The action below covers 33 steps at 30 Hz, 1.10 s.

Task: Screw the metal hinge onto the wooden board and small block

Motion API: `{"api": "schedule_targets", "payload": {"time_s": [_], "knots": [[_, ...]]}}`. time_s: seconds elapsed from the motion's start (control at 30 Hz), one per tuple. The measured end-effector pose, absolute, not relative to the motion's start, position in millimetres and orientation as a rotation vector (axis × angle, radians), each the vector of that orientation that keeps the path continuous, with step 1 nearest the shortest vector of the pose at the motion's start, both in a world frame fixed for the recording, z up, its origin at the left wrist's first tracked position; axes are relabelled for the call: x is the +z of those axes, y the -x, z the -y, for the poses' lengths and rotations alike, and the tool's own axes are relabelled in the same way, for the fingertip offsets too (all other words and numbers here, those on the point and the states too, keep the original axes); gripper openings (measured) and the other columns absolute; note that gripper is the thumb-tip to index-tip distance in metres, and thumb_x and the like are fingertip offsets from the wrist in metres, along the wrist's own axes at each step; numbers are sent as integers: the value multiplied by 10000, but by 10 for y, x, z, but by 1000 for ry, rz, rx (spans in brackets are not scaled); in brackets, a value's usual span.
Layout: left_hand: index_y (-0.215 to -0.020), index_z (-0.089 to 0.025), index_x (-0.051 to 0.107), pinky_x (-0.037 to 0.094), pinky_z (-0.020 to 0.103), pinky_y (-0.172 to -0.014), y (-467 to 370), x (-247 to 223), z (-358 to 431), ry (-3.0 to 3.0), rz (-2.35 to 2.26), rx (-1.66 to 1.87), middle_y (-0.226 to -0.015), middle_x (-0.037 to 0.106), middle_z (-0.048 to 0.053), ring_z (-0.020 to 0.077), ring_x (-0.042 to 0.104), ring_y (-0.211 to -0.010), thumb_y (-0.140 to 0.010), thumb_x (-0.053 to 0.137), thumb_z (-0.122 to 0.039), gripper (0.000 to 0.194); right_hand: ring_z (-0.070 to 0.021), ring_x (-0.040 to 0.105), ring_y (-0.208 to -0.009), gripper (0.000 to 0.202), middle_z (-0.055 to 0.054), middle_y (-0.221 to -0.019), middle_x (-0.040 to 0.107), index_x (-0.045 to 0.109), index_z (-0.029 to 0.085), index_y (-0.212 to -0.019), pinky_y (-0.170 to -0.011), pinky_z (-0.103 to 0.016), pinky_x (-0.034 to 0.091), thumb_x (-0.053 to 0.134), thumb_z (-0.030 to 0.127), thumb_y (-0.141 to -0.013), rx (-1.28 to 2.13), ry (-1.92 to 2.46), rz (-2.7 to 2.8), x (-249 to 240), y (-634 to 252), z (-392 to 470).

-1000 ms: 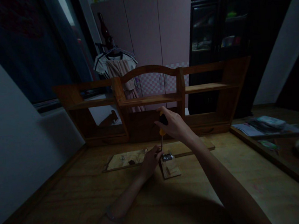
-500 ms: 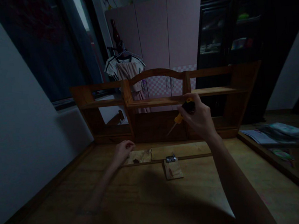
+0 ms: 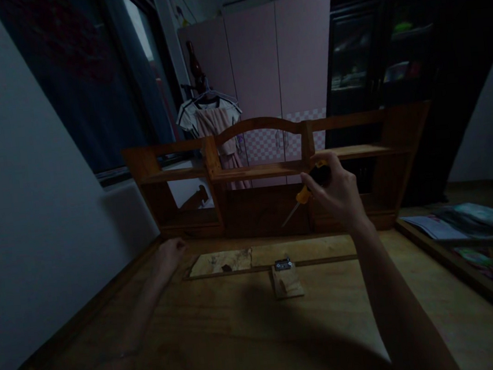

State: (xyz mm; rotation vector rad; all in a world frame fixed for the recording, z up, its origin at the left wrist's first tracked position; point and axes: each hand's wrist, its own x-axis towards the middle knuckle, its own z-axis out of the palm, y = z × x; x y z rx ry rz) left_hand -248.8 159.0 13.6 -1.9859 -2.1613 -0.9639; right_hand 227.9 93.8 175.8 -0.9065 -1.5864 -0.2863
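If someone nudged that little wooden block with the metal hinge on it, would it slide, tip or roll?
The small wooden block lies flat on the wooden tabletop, so it would probably slide rather than tip or roll. It looks thin and stiff, likely light. The metal hinge at its far end seems to meet the long board, which may hold that end back.

Right hand raised, fingers curled in a grip; left hand low, loosely closed, arm outstretched.
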Motion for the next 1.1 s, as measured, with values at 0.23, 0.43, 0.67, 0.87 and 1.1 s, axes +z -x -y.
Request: {"api": "schedule_targets", "payload": {"time_s": [0.23, 0.43, 0.67, 0.87, 1.1], "knots": [[-940, -203, 682, 442, 243, -834, 628, 335, -1540, 2632, 1496, -1429, -970, 654, 24, 145, 604, -912, -863, 601, -398, 225, -164, 609, -841, 374, -31, -1001, 628, 504, 221, -1164, -757, -276, 442, 610, 405, -856, -272, 947, 1602, 1754, -2274, -986], [-972, -176, 684, 470, 259, -808, -200, -219, -1499, 2974, 1324, -1571, -960, 679, 31, 150, 630, -885, -846, 624, -269, 168, -149, 556, -698, 376, -14, -832, 590, 465, 198, -1058, -647, -263, 405, 640, 425, -816, -204, 1058, 1780, 1692, -2283, -1068], [-977, -197, 701, 476, 244, -842, -234, -450, -1562, 3003, 1542, -1620, -963, 696, -2, 137, 643, -903, -792, 651, -200, 192, -141, 517, -693, 316, -15, -818, 566, 410, 191, -1019, -618, -251, 363, 609, 352, -834, -77, 1104, 2013, 1557, -2200, -1145], [-1036, -128, 664, 511, 251, -826, -265, -415, -1581, 3060, 1687, -1853, -942, 703, 45, 154, 667, -889, -754, 660, -137, 282, -149, 515, -697, 333, -22, -815, 563, 411, 187, -1041, -621, -267, 358, 615, 347, -832, -61, 1154, 2112, 1424, -2086, -1265], [-1002, -147, 680, 504, 247, -839, -270, -465, -1601, 3020, 1686, -1843, -943, 701, 36, 148, 661, -887, -738, 689, -140, 264, -165, 527, -763, 339, -54, -881, 581, 418, 181, -1078, -676, -291, 385, 597, 353, -846, -96, 1176, 2125, 1321, -2028, -1346]]}}
